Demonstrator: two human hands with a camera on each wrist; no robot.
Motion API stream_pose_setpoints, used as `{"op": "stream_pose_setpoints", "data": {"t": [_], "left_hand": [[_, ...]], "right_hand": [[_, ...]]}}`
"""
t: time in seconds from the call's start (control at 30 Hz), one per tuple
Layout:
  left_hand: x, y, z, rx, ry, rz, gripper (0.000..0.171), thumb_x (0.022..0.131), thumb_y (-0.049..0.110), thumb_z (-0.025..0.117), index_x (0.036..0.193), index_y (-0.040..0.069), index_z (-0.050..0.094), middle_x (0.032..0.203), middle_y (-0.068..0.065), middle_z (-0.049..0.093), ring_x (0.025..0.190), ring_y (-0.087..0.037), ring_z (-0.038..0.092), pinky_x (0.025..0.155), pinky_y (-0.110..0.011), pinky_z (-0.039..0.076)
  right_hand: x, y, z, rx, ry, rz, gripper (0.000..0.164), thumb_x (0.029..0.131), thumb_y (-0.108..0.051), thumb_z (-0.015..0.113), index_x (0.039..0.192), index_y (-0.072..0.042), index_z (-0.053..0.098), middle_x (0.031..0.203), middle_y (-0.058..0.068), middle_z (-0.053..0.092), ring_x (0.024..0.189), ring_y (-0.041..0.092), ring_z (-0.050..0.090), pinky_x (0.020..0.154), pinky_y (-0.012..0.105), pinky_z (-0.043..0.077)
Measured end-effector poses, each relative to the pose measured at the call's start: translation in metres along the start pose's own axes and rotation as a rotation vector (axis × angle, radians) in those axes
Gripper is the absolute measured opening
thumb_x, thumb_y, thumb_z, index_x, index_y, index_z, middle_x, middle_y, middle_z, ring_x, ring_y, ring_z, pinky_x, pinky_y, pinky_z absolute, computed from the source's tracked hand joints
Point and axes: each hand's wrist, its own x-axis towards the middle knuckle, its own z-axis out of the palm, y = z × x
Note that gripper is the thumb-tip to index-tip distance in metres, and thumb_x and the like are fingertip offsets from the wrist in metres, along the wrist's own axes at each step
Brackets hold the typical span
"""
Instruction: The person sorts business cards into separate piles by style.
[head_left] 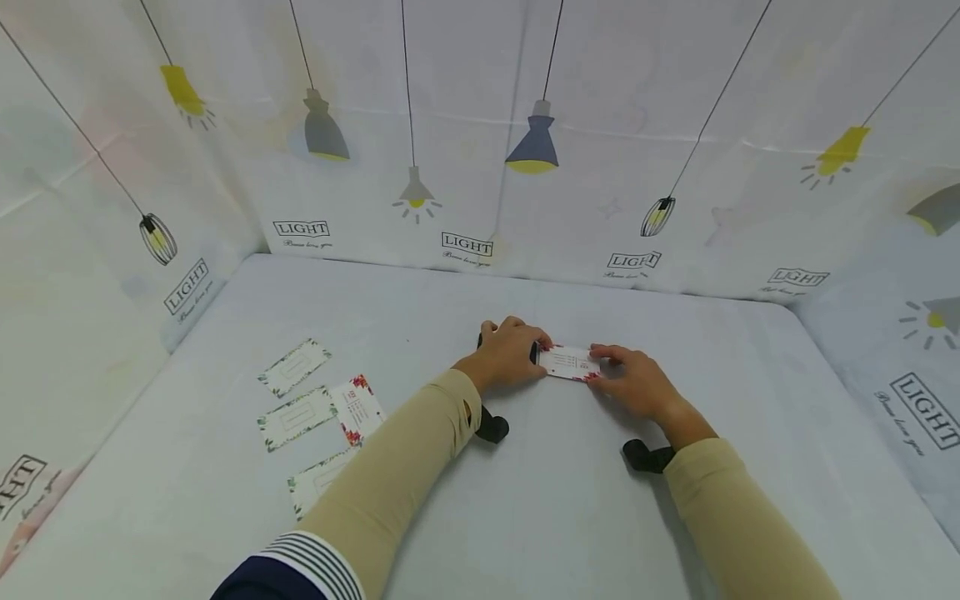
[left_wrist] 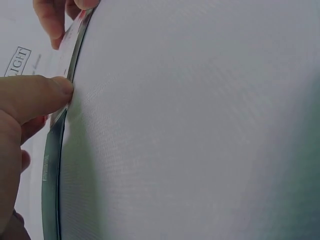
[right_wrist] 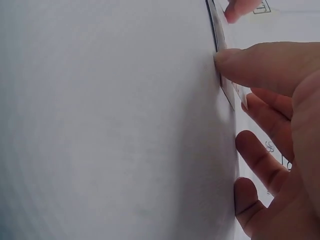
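Observation:
A white card with red flowers at its corners (head_left: 568, 363) lies between the two hands in the head view. My left hand (head_left: 510, 354) pinches its left end, thumb on the near edge and fingers on the far edge. At the right end, my right hand (head_left: 636, 382) grips the card between thumb and fingers. A thin dark flat thing (left_wrist: 51, 185) with small lettering extends from the card's left end, under my left hand; most of it is hidden in the head view. In the right wrist view, the card's end (right_wrist: 227, 92) shows slightly separated thin layers by the thumb.
Left on the white-covered table (head_left: 562, 517) lie leaf-bordered cards (head_left: 295, 367) and another red-flowered card (head_left: 357, 408). The left sleeve (head_left: 397, 467) partly covers the nearest leaf-bordered card (head_left: 311, 483). Lamp-printed cloth (head_left: 465, 100) stands around the table's back and sides.

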Motion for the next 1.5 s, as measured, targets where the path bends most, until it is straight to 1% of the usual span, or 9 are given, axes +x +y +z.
{"op": "stream_pose_setpoints", "data": {"t": [0.3, 0.6, 0.83, 1.03, 1.17, 1.3, 1.5], "left_hand": [[0.002, -0.004, 0.004, -0.004, -0.013, -0.054, 0.041, 0.09, 0.044, 0.071, 0.128, 0.03, 0.063, 0.13, 0.009, 0.06, 0.133, -0.019, 0.037, 0.103, -0.056, 0.02], [0.001, -0.004, 0.0, -0.02, -0.023, -0.06, 0.042, 0.09, 0.042, 0.071, 0.129, 0.029, 0.062, 0.132, 0.007, 0.059, 0.135, -0.02, 0.036, 0.104, -0.056, 0.02], [0.001, -0.006, 0.002, -0.017, -0.013, -0.07, 0.043, 0.09, 0.044, 0.071, 0.13, 0.029, 0.062, 0.132, 0.006, 0.058, 0.133, -0.02, 0.037, 0.104, -0.056, 0.019], [0.002, -0.007, 0.004, -0.025, 0.001, -0.079, 0.044, 0.09, 0.043, 0.072, 0.13, 0.028, 0.062, 0.133, 0.006, 0.057, 0.134, -0.021, 0.036, 0.104, -0.056, 0.019], [0.0, -0.008, 0.003, -0.028, 0.01, -0.087, 0.046, 0.09, 0.044, 0.072, 0.132, 0.028, 0.061, 0.137, 0.005, 0.056, 0.135, -0.021, 0.036, 0.104, -0.055, 0.02], [-0.009, -0.014, -0.006, -0.076, 0.013, -0.057, 0.05, 0.089, 0.044, 0.073, 0.135, 0.028, 0.06, 0.139, 0.004, 0.055, 0.135, -0.02, 0.036, 0.104, -0.054, 0.021], [-0.033, -0.033, -0.034, -0.157, 0.022, 0.0, 0.052, 0.089, 0.039, 0.074, 0.137, 0.024, 0.06, 0.141, 0.0, 0.054, 0.134, -0.02, 0.037, 0.099, -0.05, 0.024]], "right_hand": [[0.003, -0.001, 0.002, -0.006, -0.011, -0.014, 0.048, 0.095, -0.022, 0.068, 0.138, -0.006, 0.057, 0.148, 0.017, 0.049, 0.132, 0.042, 0.042, 0.108, 0.062, 0.028], [0.004, -0.003, 0.002, 0.008, -0.014, -0.001, 0.049, 0.095, -0.022, 0.069, 0.139, -0.006, 0.057, 0.148, 0.017, 0.049, 0.134, 0.042, 0.041, 0.108, 0.063, 0.027], [0.006, -0.001, 0.004, 0.015, -0.015, 0.015, 0.049, 0.095, -0.022, 0.068, 0.14, -0.007, 0.057, 0.146, 0.019, 0.05, 0.136, 0.043, 0.038, 0.109, 0.063, 0.026], [0.007, -0.001, 0.004, 0.021, -0.019, 0.025, 0.05, 0.095, -0.022, 0.068, 0.141, -0.007, 0.055, 0.15, 0.017, 0.047, 0.138, 0.043, 0.036, 0.11, 0.063, 0.024], [0.005, -0.002, 0.004, 0.028, -0.011, 0.037, 0.052, 0.095, -0.022, 0.069, 0.142, -0.008, 0.054, 0.146, 0.02, 0.049, 0.134, 0.042, 0.04, 0.108, 0.063, 0.027], [-0.001, -0.006, 0.005, 0.047, 0.013, 0.043, 0.056, 0.094, -0.026, 0.069, 0.144, -0.007, 0.052, 0.142, 0.024, 0.05, 0.129, 0.042, 0.044, 0.106, 0.063, 0.031], [-0.013, -0.021, 0.008, 0.091, 0.082, -0.002, 0.061, 0.092, -0.03, 0.071, 0.145, -0.006, 0.05, 0.143, 0.023, 0.049, 0.128, 0.043, 0.044, 0.104, 0.062, 0.035]]}}
